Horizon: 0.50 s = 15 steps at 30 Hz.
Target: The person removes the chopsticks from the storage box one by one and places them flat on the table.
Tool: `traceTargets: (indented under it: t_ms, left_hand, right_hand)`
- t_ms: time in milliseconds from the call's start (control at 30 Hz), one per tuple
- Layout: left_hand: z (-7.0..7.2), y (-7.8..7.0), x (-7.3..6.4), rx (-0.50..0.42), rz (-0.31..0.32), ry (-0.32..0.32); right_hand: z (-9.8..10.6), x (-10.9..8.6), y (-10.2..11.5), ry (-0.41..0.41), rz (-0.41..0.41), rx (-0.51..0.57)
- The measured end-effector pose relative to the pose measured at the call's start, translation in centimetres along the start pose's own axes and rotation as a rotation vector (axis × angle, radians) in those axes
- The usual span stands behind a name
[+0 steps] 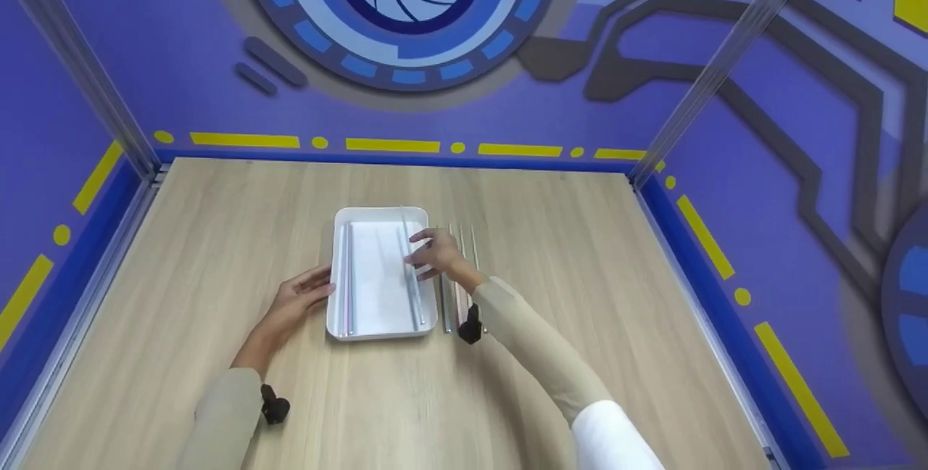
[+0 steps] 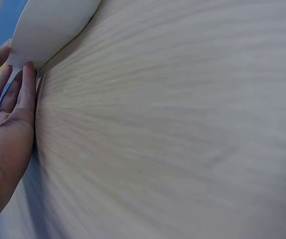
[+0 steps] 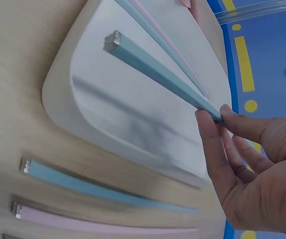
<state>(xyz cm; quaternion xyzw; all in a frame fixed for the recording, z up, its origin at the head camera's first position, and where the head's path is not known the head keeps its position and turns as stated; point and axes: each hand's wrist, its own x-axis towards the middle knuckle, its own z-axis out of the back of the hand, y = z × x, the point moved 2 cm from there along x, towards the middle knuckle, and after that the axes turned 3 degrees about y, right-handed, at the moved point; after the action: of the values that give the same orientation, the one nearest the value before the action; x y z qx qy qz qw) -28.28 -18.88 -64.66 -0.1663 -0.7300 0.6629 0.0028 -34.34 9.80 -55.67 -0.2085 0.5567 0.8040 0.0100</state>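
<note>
Pinching a blue chopstick [image 3: 157, 74] at its thin end, the right hand [image 1: 435, 254] is held over the white tray [image 1: 382, 328] (two sticks already inside). The left hand [image 1: 297, 299], fingers straight, is pressed to the tray's left rim. A loose pinch could drop the stick outside. Wooden table [image 1: 580, 274], purple walls.

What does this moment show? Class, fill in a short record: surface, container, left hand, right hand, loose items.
Surface: wooden table
Container: white tray, with chopsticks lying in it
Left hand: fingers touch the tray's left edge
Right hand: pinches a blue chopstick over the tray
Loose items: blue and pink chopsticks on the table beside the tray
</note>
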Motion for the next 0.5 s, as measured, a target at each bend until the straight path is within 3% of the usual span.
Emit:
traceTargets:
  t_ms: [500]
  left_hand:
    - [0.1,-0.1,-0.2,0.021,0.018,0.019]
  right_hand:
    - [4.6,-2.2,-1.5,-0.041,-0.009,0.029]
